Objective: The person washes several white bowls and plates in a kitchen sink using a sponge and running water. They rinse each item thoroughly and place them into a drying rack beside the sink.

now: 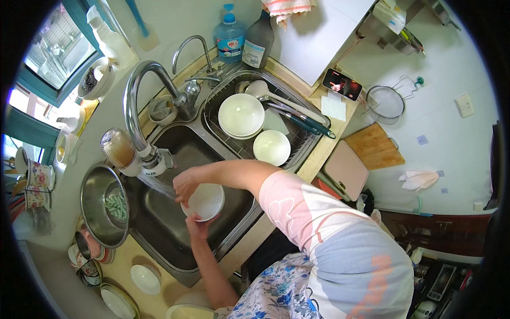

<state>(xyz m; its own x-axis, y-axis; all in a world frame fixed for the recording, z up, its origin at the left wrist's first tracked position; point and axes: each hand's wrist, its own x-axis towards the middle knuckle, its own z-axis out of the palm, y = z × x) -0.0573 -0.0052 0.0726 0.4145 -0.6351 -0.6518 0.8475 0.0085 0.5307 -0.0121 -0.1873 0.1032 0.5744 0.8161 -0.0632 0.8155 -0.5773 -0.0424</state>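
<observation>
My left hand (199,226) grips a white bowl (206,202) from below, fingers around its lower rim, over the left sink basin (171,243). The bowl is tilted, its inside facing up. My right hand (185,186) comes over the bowl's upper left rim, fingers bent down against it; whether they pinch the rim is hidden. Beside that hand, water sprays from the filter head (154,167) on the curved chrome faucet (133,99).
A dish rack (235,149) in the right basin holds white bowls (241,115) and utensils (297,115). Left of the sink, a steel basin (93,203) leans with a green cloth (116,206) inside. Another white bowl (145,278) sits on the counter. A phone (342,84) stands at right.
</observation>
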